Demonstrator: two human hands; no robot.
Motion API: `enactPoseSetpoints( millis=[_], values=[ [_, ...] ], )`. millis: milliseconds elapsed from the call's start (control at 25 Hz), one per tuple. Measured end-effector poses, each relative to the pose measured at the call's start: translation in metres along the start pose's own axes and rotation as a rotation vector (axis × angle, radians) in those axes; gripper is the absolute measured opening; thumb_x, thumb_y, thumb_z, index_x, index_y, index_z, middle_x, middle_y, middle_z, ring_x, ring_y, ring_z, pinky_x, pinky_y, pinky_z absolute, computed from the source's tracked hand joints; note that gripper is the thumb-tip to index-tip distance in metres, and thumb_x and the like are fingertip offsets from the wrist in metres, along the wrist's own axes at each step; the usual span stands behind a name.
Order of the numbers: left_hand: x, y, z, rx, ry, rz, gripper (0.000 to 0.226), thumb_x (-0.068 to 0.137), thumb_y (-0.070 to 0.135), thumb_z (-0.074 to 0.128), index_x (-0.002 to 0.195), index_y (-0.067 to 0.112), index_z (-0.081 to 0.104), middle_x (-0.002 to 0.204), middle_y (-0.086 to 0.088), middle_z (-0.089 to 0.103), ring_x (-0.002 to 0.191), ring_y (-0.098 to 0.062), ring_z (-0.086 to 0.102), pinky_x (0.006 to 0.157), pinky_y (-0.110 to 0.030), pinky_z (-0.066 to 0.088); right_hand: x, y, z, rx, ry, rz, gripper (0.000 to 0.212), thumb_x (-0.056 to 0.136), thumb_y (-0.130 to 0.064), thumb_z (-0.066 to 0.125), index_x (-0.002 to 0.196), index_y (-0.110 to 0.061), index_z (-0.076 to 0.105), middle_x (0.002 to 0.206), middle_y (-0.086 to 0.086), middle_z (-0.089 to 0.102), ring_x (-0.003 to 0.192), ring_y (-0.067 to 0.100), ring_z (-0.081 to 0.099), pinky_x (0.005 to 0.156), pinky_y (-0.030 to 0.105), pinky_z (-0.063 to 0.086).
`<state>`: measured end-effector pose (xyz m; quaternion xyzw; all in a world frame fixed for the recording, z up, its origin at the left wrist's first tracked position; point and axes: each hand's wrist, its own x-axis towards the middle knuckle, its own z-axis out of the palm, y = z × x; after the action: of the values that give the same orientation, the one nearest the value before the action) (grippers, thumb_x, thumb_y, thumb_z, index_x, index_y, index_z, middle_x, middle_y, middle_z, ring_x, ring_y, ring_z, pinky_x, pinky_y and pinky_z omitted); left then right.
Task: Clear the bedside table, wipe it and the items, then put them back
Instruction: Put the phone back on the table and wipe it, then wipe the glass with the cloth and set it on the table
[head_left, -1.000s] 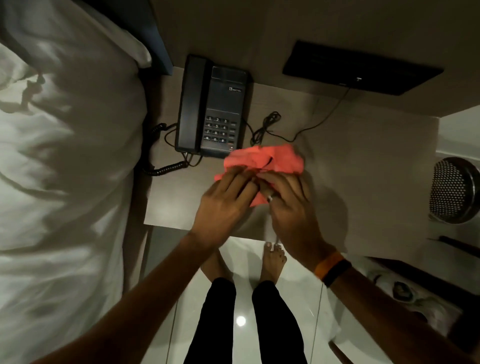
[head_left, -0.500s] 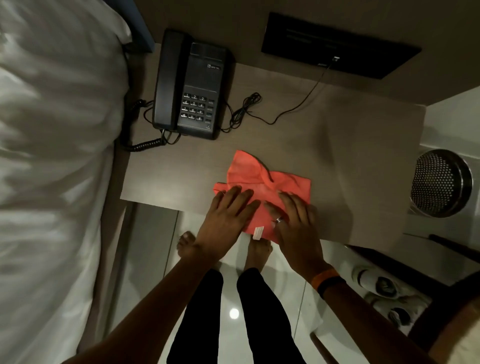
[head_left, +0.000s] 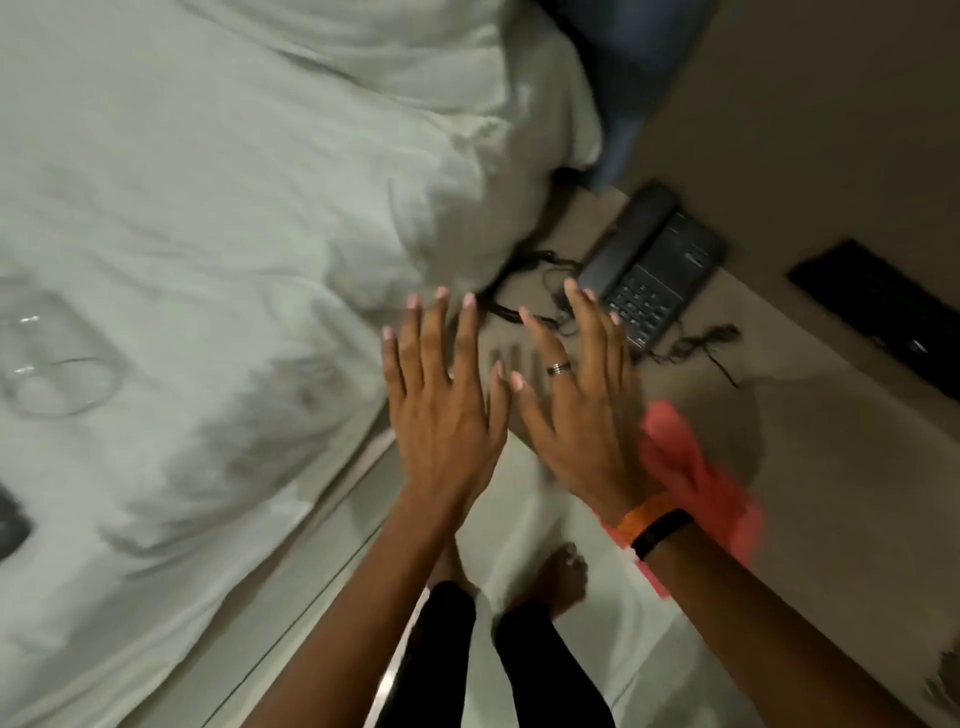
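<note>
hovering flat, splayed: left hand (head_left: 441, 410); right hand (head_left: 576, 410)

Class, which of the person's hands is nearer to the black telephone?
Right. The right hand has its fingertips just beside the telephone; the left hand is farther away, toward the bed.

No text can be read: the label on the black desk telephone (head_left: 655, 270) and its keypad markings are too blurred.

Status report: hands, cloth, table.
Left hand, right hand open, empty. Crumpled red cloth on wooden bedside table. Black corded telephone remains there.
</note>
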<state>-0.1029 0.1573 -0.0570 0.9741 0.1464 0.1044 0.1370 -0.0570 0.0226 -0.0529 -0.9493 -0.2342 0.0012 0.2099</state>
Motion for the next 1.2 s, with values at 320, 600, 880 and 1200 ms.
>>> enactPoseSetpoints(
  millis=[320, 600, 880, 1200],
  values=[
    [0.027, -0.197, -0.117, 0.041, 0.402, -0.545, 0.057, 0.104, 0.035, 0.046, 0.155, 0.011, 0.034, 0.162, -0.016, 0.031, 0.151, -0.035, 0.025, 0.122, -0.047, 0.023, 0.134, -0.217, 0.055, 0.298, -0.066, -0.398, 0.05, 0.104, -0.041, 0.046, 0.149, -0.021, 0.043, 0.158, 0.008, 0.035, 0.145, 0.024, 0.034, 0.119, 0.041, 0.033],
    [0.039, -0.284, -0.136, -0.444, 0.308, -0.778, 0.039, 0.103, 0.047, 0.045, 0.137, 0.03, 0.055, 0.108, -0.003, 0.069, 0.1, -0.015, 0.064, 0.084, -0.015, 0.046, 0.155, -0.311, 0.123, 0.459, -0.426, -0.369, 0.049, 0.106, -0.039, 0.035, 0.152, -0.022, 0.04, 0.151, 0.004, 0.048, 0.139, 0.022, 0.042, 0.117, 0.04, 0.036],
    [0.043, -0.251, -0.142, -0.696, 0.4, -0.775, 0.03, 0.1, 0.046, 0.056, 0.13, 0.046, 0.059, 0.071, 0.019, 0.06, 0.066, -0.004, 0.057, 0.077, -0.025, 0.055, 0.138, -0.31, 0.109, 0.76, -0.435, -0.171, 0.047, 0.109, -0.031, 0.03, 0.154, -0.02, 0.036, 0.157, -0.001, 0.045, 0.148, 0.01, 0.036, 0.126, 0.03, 0.021],
    [0.056, -0.107, -0.105, -1.137, 0.027, -0.582, 0.047, 0.095, 0.036, 0.069, 0.139, 0.041, 0.055, 0.105, 0.01, 0.077, 0.092, -0.017, 0.074, 0.083, -0.045, 0.061, 0.082, -0.169, 0.025, 1.13, -0.104, 0.314, 0.047, 0.105, -0.02, 0.049, 0.151, -0.021, 0.042, 0.158, -0.003, 0.043, 0.145, 0.007, 0.04, 0.121, 0.039, 0.036]
  ],
)
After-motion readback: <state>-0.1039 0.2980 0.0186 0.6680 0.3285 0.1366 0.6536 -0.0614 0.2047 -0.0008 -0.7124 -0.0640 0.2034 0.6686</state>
